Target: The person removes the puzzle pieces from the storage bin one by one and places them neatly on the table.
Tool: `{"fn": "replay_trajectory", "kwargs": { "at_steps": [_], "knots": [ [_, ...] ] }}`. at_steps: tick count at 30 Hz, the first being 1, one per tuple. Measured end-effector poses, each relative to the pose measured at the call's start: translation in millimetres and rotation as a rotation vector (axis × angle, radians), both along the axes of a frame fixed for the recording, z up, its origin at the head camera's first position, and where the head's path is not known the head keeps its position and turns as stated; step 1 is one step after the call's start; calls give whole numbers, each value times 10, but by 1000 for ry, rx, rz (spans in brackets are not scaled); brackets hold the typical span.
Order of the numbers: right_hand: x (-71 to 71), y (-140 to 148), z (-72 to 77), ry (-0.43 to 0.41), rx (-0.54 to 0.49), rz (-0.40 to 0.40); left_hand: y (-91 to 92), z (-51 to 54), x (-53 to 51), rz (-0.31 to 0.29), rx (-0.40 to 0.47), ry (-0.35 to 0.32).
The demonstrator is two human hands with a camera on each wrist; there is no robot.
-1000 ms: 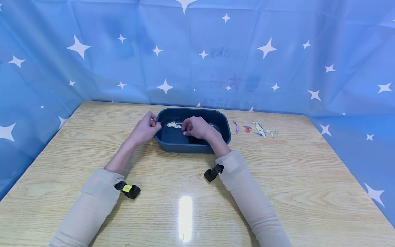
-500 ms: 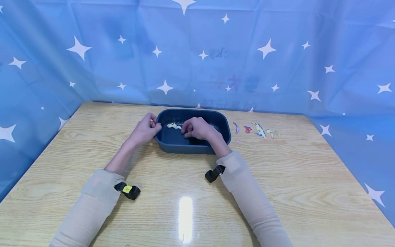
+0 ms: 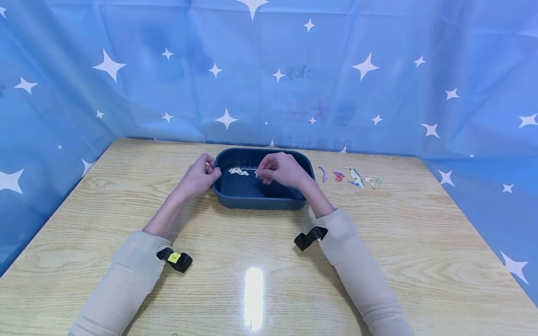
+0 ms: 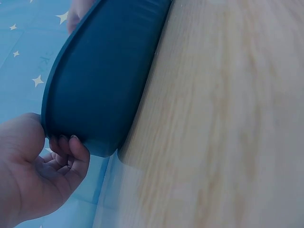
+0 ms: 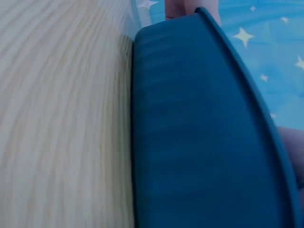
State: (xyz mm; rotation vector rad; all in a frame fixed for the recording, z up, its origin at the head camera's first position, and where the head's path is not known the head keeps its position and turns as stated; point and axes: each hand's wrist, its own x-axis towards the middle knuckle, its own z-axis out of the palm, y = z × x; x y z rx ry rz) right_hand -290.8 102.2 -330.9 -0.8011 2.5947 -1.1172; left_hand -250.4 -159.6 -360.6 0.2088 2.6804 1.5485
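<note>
Dark blue tub: stands on the wood-grain surface (image 3: pixel 235 252), toward its far edge; call the tub (image 3: pixel 258 204) your landmark.
Your left hand (image 3: pixel 196 176): at the tub's left end, pinching its wall, thumb at the rim, fingers curled against the outside (left wrist view shows this best).
Your right hand (image 3: pixel 282 169): over the tub's right half, thumb and forefinger together on a small pale bit (image 3: pixel 256 173); its exact shape is too small to tell.
Pale scraps (image 3: pixel 235 171): inside the tub, left of your right hand, close together on the floor of it.
Loose pieces: in a rough row right of the tub. Nearest is a purple strip (image 3: pixel 324 174), then a red piece (image 3: pixel 338 176), a long pale piece with blue marks (image 3: pixel 355 178), a curved pale piece (image 3: pixel 370 182), and a green piece (image 3: pixel 379 182) farthest out.
Tiny scrap (image 3: pixel 326 192): just off the tub's right end, nearer you than the purple strip.
Backdrop: blue star-print curtain (image 3: pixel 176 93) behind the tub.
Your wrist cameras: black, one per sleeve, both nearer you than the tub.
</note>
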Motion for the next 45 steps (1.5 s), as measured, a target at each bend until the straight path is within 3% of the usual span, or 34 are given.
{"fn": "replay_trajectory", "kwargs": {
  "at_steps": [8,18,22,32,45],
  "knots": [
    [94,364,159,27,-99,-30,3,20,20,3,-4,15],
    [214,990,316,-28,-133,-184,5,17,15,6,-8,3],
    [234,1266,300,-49,-110,-246,3,17,13,5,-12,5],
    [328,1696,150,-121,14,-276,-3,9,10,-4,-14,11],
    [314,1818,-10,-185,111,-300,-10,9,12,-2,-11,9]
  ]
}}
